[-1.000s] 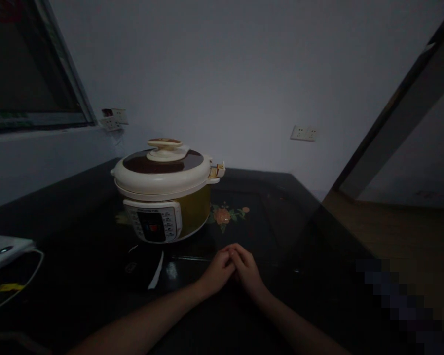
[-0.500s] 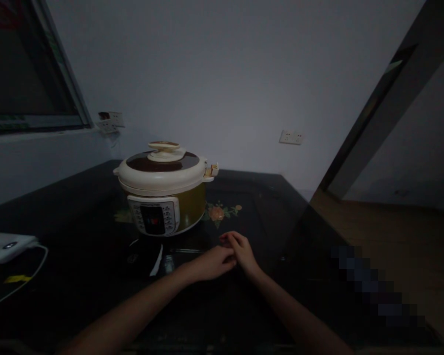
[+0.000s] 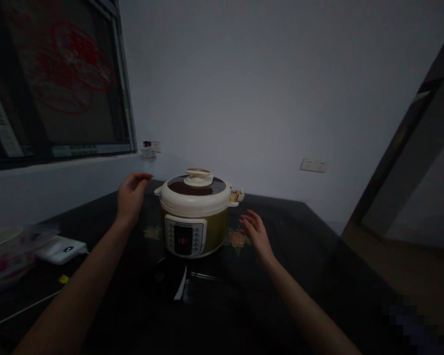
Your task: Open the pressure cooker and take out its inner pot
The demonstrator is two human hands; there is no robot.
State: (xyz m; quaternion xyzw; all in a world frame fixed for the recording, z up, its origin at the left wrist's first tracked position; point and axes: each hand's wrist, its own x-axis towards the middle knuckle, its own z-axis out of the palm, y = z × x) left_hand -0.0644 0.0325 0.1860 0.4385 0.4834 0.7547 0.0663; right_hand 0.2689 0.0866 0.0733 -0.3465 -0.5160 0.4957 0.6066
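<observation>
An electric pressure cooker (image 3: 220, 231) with a white-rimmed brown lid (image 3: 217, 186) and a control panel (image 3: 185, 239) stands upright on the dark table. To its left my left hand (image 3: 130, 197) is raised, fingers bent toward the cooker and thumb apart, with nothing visible in it. My right hand (image 3: 259, 239) hovers on the other side, fingers parted and curved toward the cooker's lower right. Neither hand touches the cooker. A white knob (image 3: 198, 177) tops the lid, and a short side handle (image 3: 236, 198) juts out on the right.
In front of the cooker lies a dark flat item with a white strip (image 3: 181, 285). At left are a white box-like device (image 3: 64, 249) with a cable, a clear plastic bag (image 3: 11, 256) and a yellow scrap (image 3: 63, 279). Wall sockets (image 3: 313, 165) are behind.
My hands were together in front of the cooker; they have parted, the left going up and left, the right to the cooker's right side. The view has swung left and up.
</observation>
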